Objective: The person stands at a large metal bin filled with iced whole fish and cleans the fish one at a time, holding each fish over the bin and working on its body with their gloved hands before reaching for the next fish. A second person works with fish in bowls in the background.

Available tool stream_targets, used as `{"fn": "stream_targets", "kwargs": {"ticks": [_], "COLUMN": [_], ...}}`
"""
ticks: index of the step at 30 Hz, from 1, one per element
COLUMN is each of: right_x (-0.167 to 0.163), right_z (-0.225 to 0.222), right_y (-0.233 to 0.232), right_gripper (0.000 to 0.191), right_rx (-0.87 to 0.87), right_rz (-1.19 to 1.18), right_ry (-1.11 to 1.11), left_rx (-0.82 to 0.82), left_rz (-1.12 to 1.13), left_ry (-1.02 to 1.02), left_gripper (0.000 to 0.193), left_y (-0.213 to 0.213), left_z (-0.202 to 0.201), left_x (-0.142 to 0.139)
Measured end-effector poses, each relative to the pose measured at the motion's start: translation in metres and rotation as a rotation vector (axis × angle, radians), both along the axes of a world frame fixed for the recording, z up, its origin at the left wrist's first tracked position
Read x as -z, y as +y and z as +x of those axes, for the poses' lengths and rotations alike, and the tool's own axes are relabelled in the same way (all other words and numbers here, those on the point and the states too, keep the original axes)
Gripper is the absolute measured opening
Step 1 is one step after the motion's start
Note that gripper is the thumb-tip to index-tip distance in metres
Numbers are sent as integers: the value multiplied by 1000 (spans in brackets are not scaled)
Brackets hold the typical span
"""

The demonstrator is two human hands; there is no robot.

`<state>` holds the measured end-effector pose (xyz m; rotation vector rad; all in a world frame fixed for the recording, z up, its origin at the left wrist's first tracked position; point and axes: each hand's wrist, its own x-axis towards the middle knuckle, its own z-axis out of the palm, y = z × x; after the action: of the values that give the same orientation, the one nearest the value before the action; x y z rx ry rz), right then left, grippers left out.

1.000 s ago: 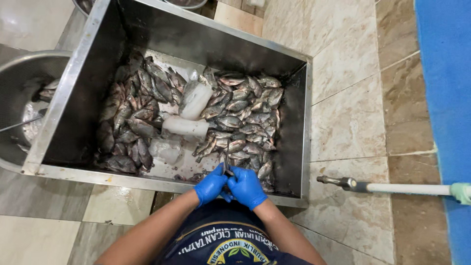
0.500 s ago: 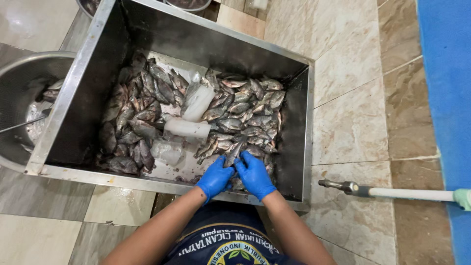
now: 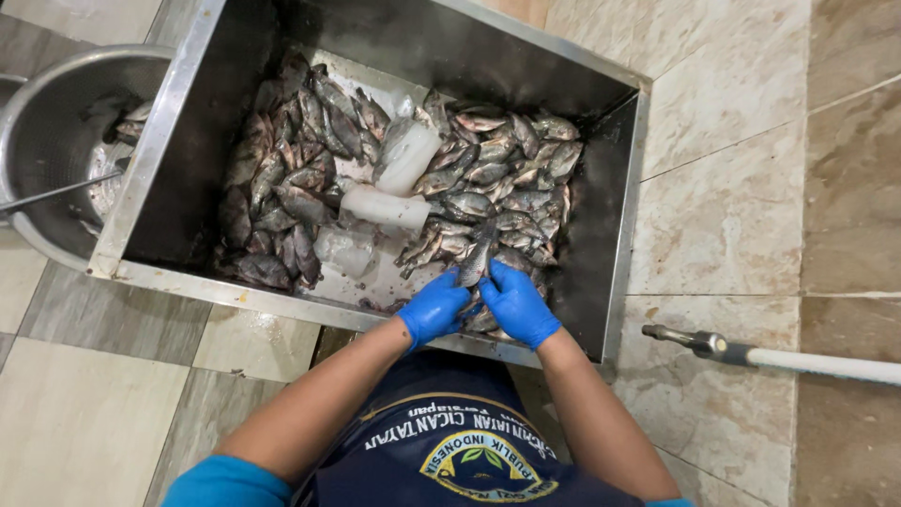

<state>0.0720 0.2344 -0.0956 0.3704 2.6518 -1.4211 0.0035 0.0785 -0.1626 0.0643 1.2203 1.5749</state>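
**Both gloved hands on one fish at the tub's near edge**

My left hand (image 3: 434, 310) and right hand (image 3: 518, 305), both in blue gloves, meet low in the middle of the frame, fingers curled shut around a small grey fish (image 3: 475, 260) whose tail points up the picture. I hold it just above the near rim of the rectangular steel tub (image 3: 164, 131), over the heap of small grey fish (image 3: 507, 178) and clear ice blocks (image 3: 385, 207). A round steel bowl (image 3: 52, 141) sits at the upper left; a white hose with a metal nozzle (image 3: 732, 351) lies on the tiled floor (image 3: 723, 207) at right.
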Motion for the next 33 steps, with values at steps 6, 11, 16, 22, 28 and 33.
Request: {"fn": "stream_targets", "kwargs": {"ticks": [6,11,16,22,28,33], "right_x": [11,8,6,9,-9,-4], "right_z": [-4,-13,-16,-8,-5,-14], "right_y": [-8,-3,1,-3,-8,-15], "right_gripper": [24,27,25,22,18,27], "right_rx": [67,51,-13,85,174,-139], "right_rz": [187,307,161,-25,-433,299], "right_ry": [18,-105,-211,-322,-388,-323], "left_rx": [42,140,149,255,321,250], "left_rz": [-181,-272,-274,-352,-373,-355], "left_ry": [506,596,643,721,748,833], "left_gripper": [60,56,52,49,50,50], "left_y": [-2,-7,-14,-16,-17,-24], "left_z": [1,4,9,12,16,23], "left_x": [-2,-14,-15,-4,-13,-3]}}
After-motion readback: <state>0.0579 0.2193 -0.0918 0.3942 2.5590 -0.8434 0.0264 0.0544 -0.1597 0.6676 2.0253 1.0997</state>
